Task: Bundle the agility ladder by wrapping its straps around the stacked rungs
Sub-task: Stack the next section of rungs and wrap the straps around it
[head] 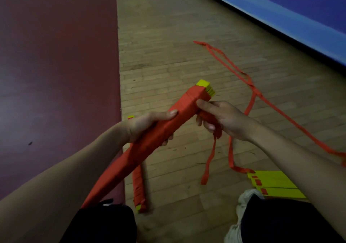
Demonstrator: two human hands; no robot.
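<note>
A long bundle of stacked yellow rungs (204, 85), wound almost end to end in red strap (149, 145), slants from the lower left up to the middle. My left hand (148, 125) grips its middle, thumb on top. At the upper end my right hand (222, 119) pinches the red strap against the bundle. Two loose strap ends (210, 160) hang below that hand. A further length of strap (280, 111) trails across the floor to the right.
A second wrapped bundle (138, 188) lies on the wooden floor below. Loose yellow rungs (275, 183) with red tabs lie at the lower right, beside my white shoe (245, 199). A dark red mat (56, 74) covers the left; a blue banner (280, 8) runs along the upper right.
</note>
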